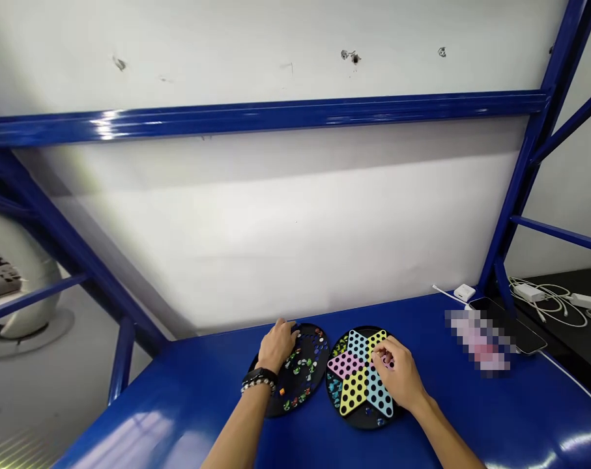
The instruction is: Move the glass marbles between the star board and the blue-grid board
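A round black tray (pixel 274 409) holds scattered small coloured pieces that look like marbles. My left hand (pixel 276 345), with a dark band and a beaded bracelet at the wrist, reaches over its upper left part. The fingers curl down near the far rim; whatever lies in them is hidden. To the right sits a Chinese checkers board (pixel 354 391), its pink, yellow and light blue star full of dark holes. Over the star's right side is my right hand (pixel 397 372), fingers pinched together. What they hold, if anything, is too small to name. More marbles (pixel 334 385) lie around the star.
Both round pieces rest on a blue tabletop (pixel 202 391), with a white wall (pixel 295 228) behind and a blue metal frame (pixel 275 117) around. At right are a phone (pixel 513 326), a blurred pinkish item (pixel 478 342), a white charger (pixel 464 292) and white cables (pixel 559 301).
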{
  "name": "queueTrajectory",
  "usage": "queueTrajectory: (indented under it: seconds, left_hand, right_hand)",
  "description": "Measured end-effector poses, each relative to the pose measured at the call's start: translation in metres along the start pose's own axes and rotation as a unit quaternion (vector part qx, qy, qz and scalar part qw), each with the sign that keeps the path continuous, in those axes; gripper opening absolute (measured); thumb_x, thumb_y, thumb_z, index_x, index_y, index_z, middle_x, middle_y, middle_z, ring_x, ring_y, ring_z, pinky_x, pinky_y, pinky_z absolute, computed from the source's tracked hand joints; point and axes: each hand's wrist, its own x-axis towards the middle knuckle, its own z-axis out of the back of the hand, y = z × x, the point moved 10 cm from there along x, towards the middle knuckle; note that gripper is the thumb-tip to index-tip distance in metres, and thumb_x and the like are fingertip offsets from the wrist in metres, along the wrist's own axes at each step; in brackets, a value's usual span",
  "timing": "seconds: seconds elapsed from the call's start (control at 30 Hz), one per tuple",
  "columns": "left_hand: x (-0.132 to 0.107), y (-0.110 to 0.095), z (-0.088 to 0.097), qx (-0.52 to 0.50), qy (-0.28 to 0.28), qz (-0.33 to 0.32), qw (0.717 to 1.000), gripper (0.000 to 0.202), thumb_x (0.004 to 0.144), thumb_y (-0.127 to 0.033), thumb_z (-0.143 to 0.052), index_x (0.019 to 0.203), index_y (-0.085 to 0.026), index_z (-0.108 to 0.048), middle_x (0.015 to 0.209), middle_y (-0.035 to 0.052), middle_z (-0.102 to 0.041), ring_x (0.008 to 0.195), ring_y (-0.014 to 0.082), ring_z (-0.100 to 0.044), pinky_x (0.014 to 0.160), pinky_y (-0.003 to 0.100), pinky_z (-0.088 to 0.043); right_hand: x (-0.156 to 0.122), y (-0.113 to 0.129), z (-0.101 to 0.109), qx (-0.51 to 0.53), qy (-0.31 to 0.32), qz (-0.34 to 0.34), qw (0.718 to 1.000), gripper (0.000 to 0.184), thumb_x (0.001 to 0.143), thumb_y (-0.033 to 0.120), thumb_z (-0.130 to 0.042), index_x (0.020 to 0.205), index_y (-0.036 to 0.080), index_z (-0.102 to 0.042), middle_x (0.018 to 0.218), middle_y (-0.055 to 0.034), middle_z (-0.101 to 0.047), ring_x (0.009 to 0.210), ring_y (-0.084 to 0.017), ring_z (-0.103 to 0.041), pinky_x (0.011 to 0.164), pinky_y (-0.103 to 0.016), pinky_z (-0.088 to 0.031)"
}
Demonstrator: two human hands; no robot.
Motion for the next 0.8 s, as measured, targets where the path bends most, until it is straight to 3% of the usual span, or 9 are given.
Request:
queueTrajectory:
  seconds: [0.43, 0.8]
  left_hand:
    - [0.028, 0.007, -0.019, -0.006, 0.048, -0.029, 0.998, 0.018, 0.091, -0.027, -0.055, 0.104, -0.021, -0.067, 0.114, 0.009, -0.072, 0.1, 0.0241, -0.071, 0.083, 0.03, -0.052]
    - [0.019, -0.015, -0.02, -0.034, 0.048, -0.074, 0.995, 0.025, 0.093, -0.034, -0.053, 0.113, -0.024, -0.067, 0.12, 0.0073, -0.071, 0.109, 0.0245, -0.068, 0.085, 0.03, -0.052]
  right_hand:
    - [-0.002, 0.002, 0.0, -0.005, -0.002, 0.002, 1.0, 0.02, 0.094, 0.03, -0.053, 0.077, 0.023, -0.062, 0.08, -0.0025, -0.063, 0.068, -0.017, -0.057, 0.064, -0.027, -0.049]
    - [-0.001, 0.002, -0.002, -0.013, 0.002, 0.009, 1.0, 0.018, 0.092, 0.028, -0.054, 0.075, 0.024, -0.058, 0.079, -0.0014, -0.062, 0.068, -0.016, -0.057, 0.064, -0.027, -0.048]
